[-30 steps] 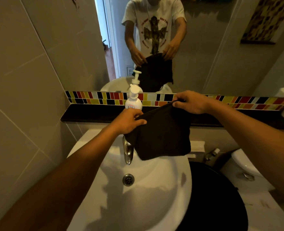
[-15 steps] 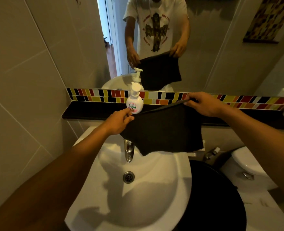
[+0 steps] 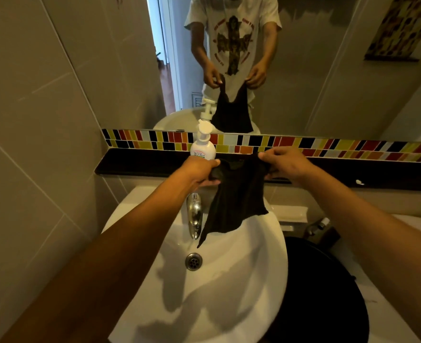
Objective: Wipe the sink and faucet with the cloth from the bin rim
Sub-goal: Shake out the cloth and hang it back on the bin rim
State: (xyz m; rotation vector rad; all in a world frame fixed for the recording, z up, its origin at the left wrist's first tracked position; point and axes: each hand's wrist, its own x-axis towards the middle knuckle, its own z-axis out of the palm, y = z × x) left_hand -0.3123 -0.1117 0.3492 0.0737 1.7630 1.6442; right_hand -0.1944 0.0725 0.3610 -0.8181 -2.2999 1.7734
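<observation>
A dark cloth [image 3: 234,201] hangs over the back of the white sink [image 3: 229,288], held by its top corners. My left hand [image 3: 199,170] grips the left corner and my right hand [image 3: 285,163] grips the right corner. The cloth sags in the middle and its lower tip dangles beside the chrome faucet [image 3: 194,215]. The drain [image 3: 193,261] lies just below the faucet spout. The faucet's base is hidden behind my left hand.
A white soap pump bottle [image 3: 202,144] stands on the dark ledge [image 3: 135,164] behind the sink. A black round bin [image 3: 323,293] sits right of the sink, a toilet [image 3: 407,226] further right. Mirror [image 3: 303,70] above, tiled wall on the left.
My hands have come closer together, so the cloth that was stretched flat now bunches and sags into a narrower hanging shape.
</observation>
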